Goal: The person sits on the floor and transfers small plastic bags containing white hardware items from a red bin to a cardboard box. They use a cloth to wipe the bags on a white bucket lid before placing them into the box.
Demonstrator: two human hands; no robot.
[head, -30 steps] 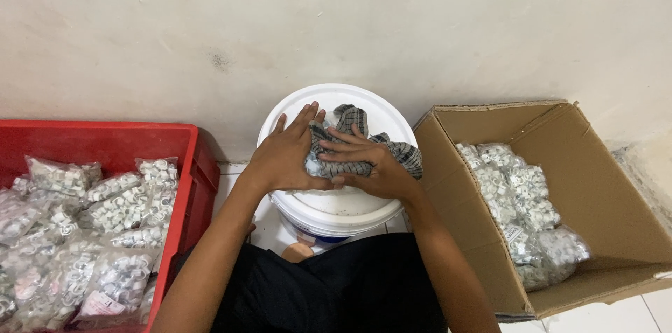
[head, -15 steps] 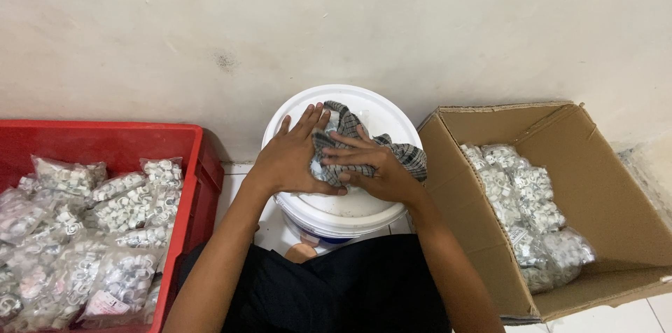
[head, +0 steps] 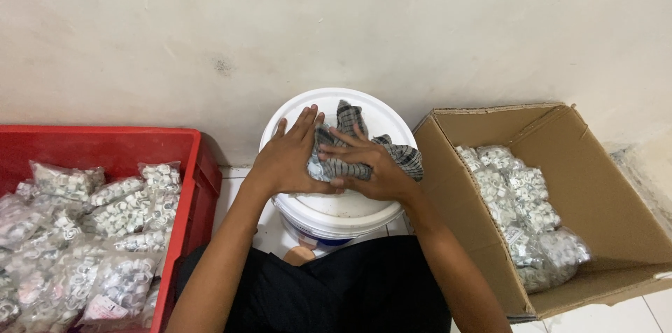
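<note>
both hands on the white bucket lid (head: 381,112). checked cloth (head: 364,147) bunched at lid centre; right hand (head: 367,168) fingers spread, pressing on it. left hand (head: 288,159) flat just beside, fingers together. best kept pinned flat, wiped inward so it stays off the rim. red crate (head: 199,165) of bagged fittings left of the bucket, cardboard box (head: 595,186) right; both near the elbows.
</note>
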